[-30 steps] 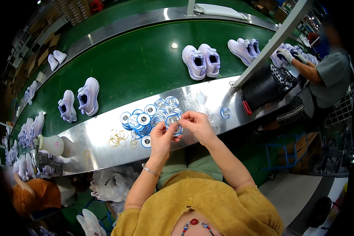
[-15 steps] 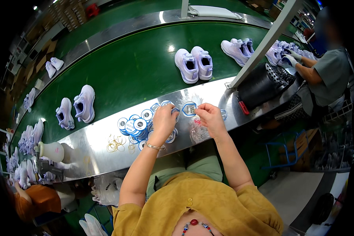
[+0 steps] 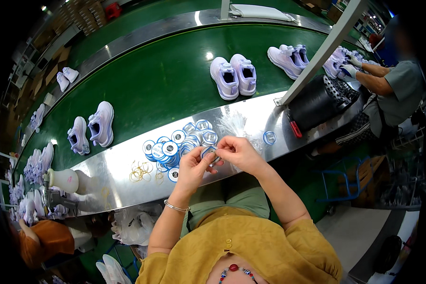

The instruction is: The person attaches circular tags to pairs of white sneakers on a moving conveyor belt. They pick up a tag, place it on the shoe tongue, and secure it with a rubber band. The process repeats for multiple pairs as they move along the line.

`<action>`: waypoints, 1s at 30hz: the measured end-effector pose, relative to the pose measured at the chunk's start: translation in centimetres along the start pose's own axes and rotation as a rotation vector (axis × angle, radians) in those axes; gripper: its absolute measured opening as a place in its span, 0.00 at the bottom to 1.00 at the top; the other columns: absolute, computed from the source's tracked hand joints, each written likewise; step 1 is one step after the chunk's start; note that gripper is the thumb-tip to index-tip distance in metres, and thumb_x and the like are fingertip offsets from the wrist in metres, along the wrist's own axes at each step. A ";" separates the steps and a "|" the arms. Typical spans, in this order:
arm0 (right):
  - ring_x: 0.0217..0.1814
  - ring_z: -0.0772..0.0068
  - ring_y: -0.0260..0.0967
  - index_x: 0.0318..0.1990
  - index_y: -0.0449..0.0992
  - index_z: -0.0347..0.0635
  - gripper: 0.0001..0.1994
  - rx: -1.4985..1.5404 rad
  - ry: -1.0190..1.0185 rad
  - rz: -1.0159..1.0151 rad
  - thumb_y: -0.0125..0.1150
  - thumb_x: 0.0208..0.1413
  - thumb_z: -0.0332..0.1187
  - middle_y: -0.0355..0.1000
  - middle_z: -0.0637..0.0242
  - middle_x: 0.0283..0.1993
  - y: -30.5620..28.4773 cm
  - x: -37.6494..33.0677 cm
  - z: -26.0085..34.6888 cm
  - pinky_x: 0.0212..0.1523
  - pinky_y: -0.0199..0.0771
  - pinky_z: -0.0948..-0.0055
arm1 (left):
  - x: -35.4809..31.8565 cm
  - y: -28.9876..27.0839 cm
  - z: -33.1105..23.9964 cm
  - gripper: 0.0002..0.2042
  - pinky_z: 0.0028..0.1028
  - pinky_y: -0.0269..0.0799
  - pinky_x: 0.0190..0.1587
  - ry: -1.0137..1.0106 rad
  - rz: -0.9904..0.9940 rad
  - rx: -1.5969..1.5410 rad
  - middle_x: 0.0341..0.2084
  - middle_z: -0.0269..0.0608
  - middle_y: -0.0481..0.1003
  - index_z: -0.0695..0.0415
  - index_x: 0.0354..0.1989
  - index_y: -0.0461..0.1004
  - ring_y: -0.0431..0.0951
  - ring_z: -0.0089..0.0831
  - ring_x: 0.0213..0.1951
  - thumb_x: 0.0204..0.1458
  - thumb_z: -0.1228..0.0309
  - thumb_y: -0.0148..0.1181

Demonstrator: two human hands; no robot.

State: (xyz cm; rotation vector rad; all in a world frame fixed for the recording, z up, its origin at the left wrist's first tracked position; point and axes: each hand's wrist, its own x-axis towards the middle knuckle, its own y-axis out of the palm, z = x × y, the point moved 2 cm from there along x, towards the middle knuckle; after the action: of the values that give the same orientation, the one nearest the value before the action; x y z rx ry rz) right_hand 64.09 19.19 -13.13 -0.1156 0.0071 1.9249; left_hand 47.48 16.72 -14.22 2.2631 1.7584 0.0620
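On the steel table [image 3: 104,175], loose yellow rubber bands [image 3: 141,171] lie left of a heap of round blue-and-white tags [image 3: 175,144]. Just right of that heap, the left hand [image 3: 192,166] and right hand [image 3: 239,152] meet, each grip pinched on one small round tag [image 3: 208,152] above the table's near edge. Farther right, a single tag [image 3: 269,137] lies near a black cylinder [image 3: 315,102].

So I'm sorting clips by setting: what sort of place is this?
Most likely a shoe factory line: pale shoes ride a green belt, and both hands hold a round tag beside a pile of tags.
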 end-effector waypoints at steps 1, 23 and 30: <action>0.22 0.85 0.61 0.35 0.71 0.34 0.07 0.010 -0.014 -0.033 0.59 0.54 0.30 0.65 0.72 0.19 0.5 -0.1 0.5 0.23 0.60 0.79 | -0.4 0.2 -0.2 0.11 0.19 0.74 0.29 -0.005 -0.048 -0.056 0.34 0.41 0.78 0.65 0.46 0.71 0.80 0.26 0.35 0.58 0.72 0.54; 0.24 0.53 0.70 0.29 0.68 0.39 0.04 -0.666 -0.421 -0.428 0.56 0.53 0.27 0.70 0.57 0.22 5.2 -1.8 1.4 0.23 0.68 0.61 | -2.1 -0.4 0.7 0.04 0.22 0.76 0.40 0.189 -0.288 -0.189 0.32 0.36 0.76 0.65 0.36 0.72 0.77 0.21 0.34 0.58 0.76 0.53; 0.26 0.52 0.71 0.33 0.70 0.37 0.03 -0.624 -0.442 -0.412 0.57 0.54 0.25 0.72 0.55 0.26 5.6 -1.8 1.1 0.25 0.69 0.62 | -2.3 -0.8 1.4 0.07 0.25 0.75 0.45 0.164 -0.281 -0.335 0.37 0.43 0.77 0.67 0.37 0.74 0.77 0.25 0.37 0.58 0.75 0.54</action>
State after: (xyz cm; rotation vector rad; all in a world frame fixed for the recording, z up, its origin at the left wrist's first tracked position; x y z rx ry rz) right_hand 59.40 15.59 -12.12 -0.0948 -0.8508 1.4482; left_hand 46.37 14.41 -15.47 1.8053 1.9599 0.4601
